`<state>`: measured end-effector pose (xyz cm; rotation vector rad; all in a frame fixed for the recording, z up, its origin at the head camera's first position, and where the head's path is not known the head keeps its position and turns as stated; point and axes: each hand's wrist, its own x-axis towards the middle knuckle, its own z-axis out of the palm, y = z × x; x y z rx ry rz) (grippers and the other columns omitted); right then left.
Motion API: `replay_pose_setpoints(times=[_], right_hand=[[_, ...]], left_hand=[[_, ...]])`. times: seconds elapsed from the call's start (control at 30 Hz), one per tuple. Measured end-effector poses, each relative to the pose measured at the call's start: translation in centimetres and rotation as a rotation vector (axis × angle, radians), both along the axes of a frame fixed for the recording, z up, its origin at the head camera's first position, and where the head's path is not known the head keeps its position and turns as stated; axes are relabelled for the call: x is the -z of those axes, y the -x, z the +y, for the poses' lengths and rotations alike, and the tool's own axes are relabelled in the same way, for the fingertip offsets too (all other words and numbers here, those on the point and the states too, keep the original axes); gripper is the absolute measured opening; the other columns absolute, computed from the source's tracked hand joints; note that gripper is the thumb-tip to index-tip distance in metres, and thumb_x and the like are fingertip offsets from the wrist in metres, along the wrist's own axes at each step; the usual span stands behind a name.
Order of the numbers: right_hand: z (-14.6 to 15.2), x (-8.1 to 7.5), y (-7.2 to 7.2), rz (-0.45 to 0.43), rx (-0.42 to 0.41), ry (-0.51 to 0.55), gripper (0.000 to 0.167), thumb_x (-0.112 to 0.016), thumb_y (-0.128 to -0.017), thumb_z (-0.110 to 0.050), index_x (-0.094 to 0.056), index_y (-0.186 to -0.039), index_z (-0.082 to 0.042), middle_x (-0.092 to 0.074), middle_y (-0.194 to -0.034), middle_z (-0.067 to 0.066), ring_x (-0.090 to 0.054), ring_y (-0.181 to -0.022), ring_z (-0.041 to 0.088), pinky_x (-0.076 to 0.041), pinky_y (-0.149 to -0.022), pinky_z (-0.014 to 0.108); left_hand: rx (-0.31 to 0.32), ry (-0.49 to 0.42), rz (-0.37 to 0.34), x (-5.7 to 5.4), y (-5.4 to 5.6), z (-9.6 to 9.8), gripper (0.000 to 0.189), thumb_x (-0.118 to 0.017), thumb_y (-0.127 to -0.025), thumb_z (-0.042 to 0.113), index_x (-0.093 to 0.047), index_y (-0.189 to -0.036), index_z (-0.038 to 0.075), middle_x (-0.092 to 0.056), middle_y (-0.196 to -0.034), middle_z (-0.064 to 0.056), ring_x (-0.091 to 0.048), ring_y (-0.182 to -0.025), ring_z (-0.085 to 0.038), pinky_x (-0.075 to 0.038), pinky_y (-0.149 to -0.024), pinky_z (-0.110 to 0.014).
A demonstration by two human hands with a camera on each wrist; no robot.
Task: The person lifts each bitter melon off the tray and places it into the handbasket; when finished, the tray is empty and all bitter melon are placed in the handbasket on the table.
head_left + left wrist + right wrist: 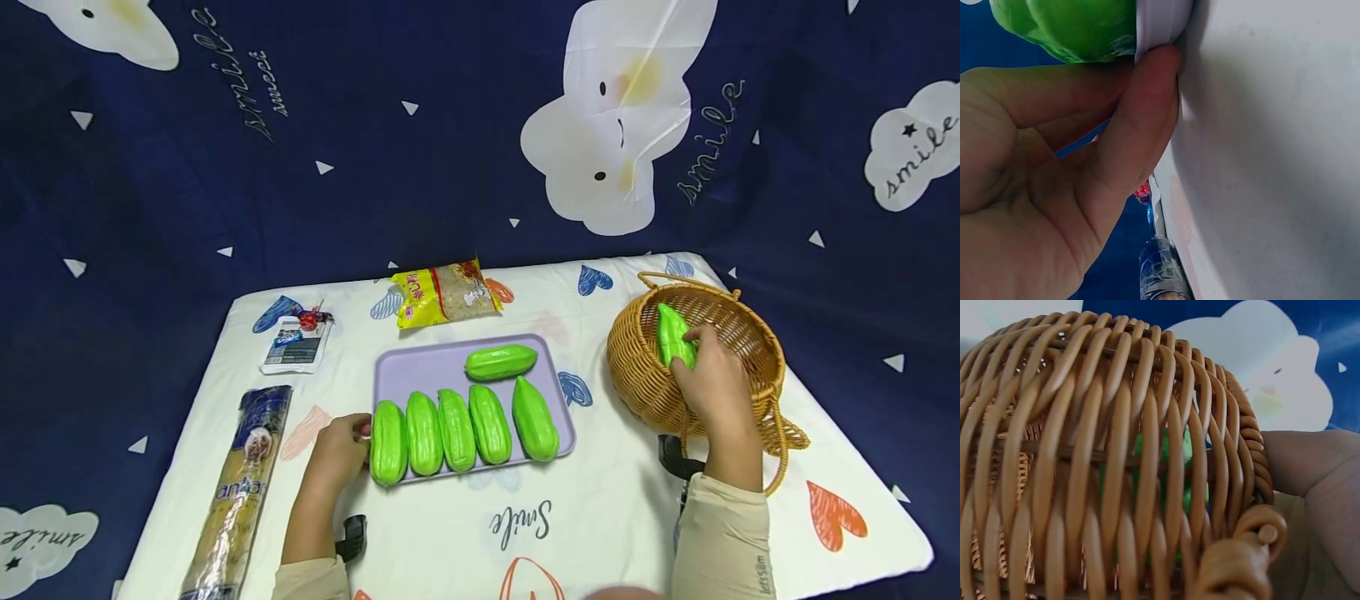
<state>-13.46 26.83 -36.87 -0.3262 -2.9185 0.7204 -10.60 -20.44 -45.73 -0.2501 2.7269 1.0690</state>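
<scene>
A lilac tray (pixel 435 367) on the white cloth carries several green ridged gourds (pixel 457 429) in a row and one more (pixel 501 362) lying crosswise behind them. My left hand (pixel 341 448) holds the tray's left front corner (pixel 1161 22), thumb against the rim, beside the leftmost gourd (pixel 1072 25). My right hand (pixel 708 383) reaches into the wicker basket (pixel 637 367) and grips another green gourd (pixel 672 336) that stands upright inside. In the right wrist view that gourd (pixel 1166 456) shows only through the basket's weave (pixel 1104 456).
A yellow snack bag (pixel 444 294) lies behind the tray. A small flat packet (pixel 296 346) and a red-wrapped sweet (pixel 311 317) sit at the back left. A long pasta packet (pixel 238 492) lies along the left edge. Dark blue printed cloth hangs all around.
</scene>
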Motion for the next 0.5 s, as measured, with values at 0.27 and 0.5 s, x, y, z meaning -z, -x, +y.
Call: replay_pose_setpoints(times=[0.27,0.5], right_hand=[[0.01,-0.17,0.22,-0.043,-0.031,-0.005,0.045,-0.055,-0.094,-0.019,-0.041,-0.132,0.001,-0.053,-0.119,0.037,-0.054,-0.097,0.048,-0.043,-0.072,0.056],[0.04,-0.07,0.28,-0.047,-0.046,0.002,0.045,-0.054,-0.094,-0.019,-0.041,-0.132,0.002,-0.054,-0.119,0.037,-0.055,-0.095,0.048,-0.043,-0.071,0.055]], left_hand=[[0.002,0.017,0.01,0.13,-0.02,0.04,0.042,-0.057,-0.086,0.001,-0.058,-0.127,-0.008,-0.067,-0.104,-0.018,-0.058,-0.093,-0.031,-0.047,-0.08,-0.044],[0.006,0.019,0.008,0.12,-0.04,0.03,0.042,-0.057,-0.086,0.001,-0.057,-0.127,-0.009,-0.066,-0.107,-0.02,-0.058,-0.094,-0.032,-0.047,-0.08,-0.045]])
